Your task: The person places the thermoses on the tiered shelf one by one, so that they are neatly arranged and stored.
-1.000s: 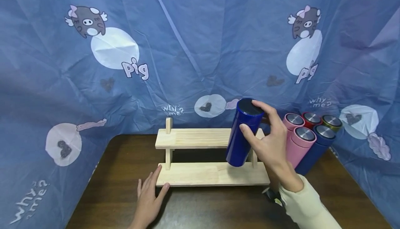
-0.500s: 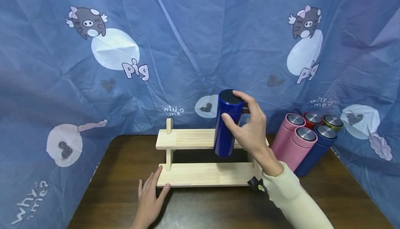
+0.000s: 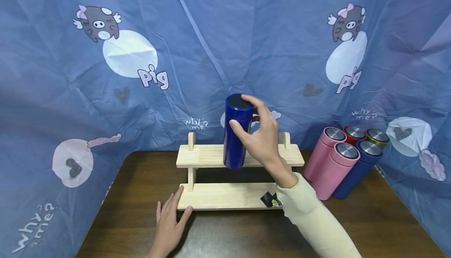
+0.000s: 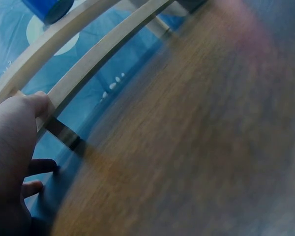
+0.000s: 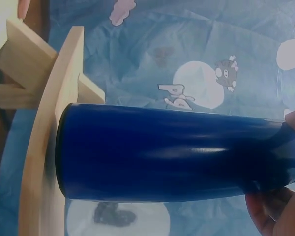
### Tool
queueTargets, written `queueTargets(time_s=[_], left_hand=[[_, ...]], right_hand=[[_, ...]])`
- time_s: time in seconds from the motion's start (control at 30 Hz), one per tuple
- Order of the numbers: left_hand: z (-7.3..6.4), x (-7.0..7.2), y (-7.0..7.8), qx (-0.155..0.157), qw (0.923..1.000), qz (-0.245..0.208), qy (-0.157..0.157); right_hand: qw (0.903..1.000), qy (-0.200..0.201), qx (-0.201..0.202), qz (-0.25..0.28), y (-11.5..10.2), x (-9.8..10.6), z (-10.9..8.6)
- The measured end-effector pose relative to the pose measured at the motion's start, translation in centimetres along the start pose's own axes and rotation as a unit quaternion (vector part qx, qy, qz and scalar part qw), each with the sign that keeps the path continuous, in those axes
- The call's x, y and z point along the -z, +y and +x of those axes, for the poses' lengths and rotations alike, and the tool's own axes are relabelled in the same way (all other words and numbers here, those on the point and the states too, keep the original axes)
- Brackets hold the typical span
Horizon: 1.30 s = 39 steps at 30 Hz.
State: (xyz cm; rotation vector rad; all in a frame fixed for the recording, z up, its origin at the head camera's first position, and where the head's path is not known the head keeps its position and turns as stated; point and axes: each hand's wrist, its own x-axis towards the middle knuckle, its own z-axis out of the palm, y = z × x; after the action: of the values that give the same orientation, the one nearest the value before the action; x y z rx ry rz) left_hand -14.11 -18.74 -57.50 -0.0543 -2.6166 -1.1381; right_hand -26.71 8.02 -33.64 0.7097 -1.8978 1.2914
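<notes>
A glossy dark-blue thermos [image 3: 234,144] with a black top stands nearly upright in my right hand [image 3: 258,134], which grips it near its upper end. In the head view it overlaps the upper board of a two-tier wooden rack [image 3: 204,155]. The right wrist view shows the flat base of the blue thermos [image 5: 152,152] right at the pale upper board [image 5: 42,147]. My left hand [image 3: 169,222] rests at the left front corner of the rack's lower board, fingers spread. In the left wrist view the thumb of that hand [image 4: 14,132] touches the board's end.
At the right stands a cluster of lidded thermoses: two pink ones [image 3: 331,175], a navy one [image 3: 359,172], a red one [image 3: 353,133] and one with a yellow-green rim [image 3: 377,136]. Blue patterned cloth [image 3: 211,54] hangs behind the brown table [image 3: 225,234].
My right hand has carried the blue thermos leftward and up, from over the rack's right part to its upper board near the middle, straightening it. My left hand has stayed in place.
</notes>
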Motion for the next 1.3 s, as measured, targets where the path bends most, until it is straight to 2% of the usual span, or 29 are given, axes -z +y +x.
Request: queueTargets(time_s=[0.3, 0.5, 0.7, 1.07, 1.3], left_hand=[[0.0, -0.1, 0.3, -0.006, 1.0, -0.004, 0.004], [-0.2, 0.0, 0.3, -0.009, 0.9999, 0.0, 0.006], [0.2, 0.0, 0.1, -0.019, 0.9997, 0.0, 0.014], [0.1, -0.2, 0.1, -0.014, 0.9999, 0.0, 0.01], [0.0, -0.2, -0.1, -0.008, 0.9999, 0.004, 0.012]], right_hand=[[0.9997, 0.001, -0.011, 0.02, 0.2, -2.0, 0.0], [0.9995, 0.007, -0.01, 0.028, 0.4, -3.3, 0.0], [0.9996, 0.015, 0.0, 0.025, 0.4, -4.4, 0.4], [0.9995, -0.008, 0.01, 0.03, 0.4, -5.5, 0.1], [0.9987, -0.031, 0.0, 0.042, 0.4, -6.1, 0.5]])
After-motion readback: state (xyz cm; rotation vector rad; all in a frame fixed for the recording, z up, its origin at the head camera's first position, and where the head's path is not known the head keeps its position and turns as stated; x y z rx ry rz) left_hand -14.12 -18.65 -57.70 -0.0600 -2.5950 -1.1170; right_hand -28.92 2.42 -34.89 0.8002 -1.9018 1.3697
